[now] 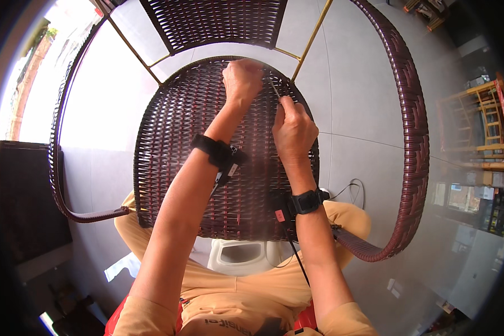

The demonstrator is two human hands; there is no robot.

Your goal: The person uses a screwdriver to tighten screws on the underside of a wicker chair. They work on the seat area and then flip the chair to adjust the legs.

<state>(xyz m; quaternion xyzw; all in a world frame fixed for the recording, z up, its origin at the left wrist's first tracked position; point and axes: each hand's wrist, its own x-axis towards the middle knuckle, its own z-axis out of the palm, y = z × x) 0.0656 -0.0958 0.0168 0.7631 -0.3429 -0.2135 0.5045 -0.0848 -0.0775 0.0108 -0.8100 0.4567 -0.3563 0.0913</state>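
Observation:
A dark brown and reddish woven wicker chair seat [201,140] lies in front of me, over my knees. At its far edge, my left hand [242,81] is closed with bent fingers against the weave; what it pinches is hidden. To the right, my right hand [294,129] grips a thin metal rod-like tool [273,87] between thumb and fingers. The tool points up and left, its tip at the weave close to the far right rim. Its handle is covered by my fingers, so its exact kind does not show.
Beyond the seat stands the woven backrest [213,22], joined by gold metal bars [311,42]. Wrapped armrests curve round at left [59,129] and right [411,140]. A white plastic stool [245,255] is below. A bare chair frame [481,120] stands far right.

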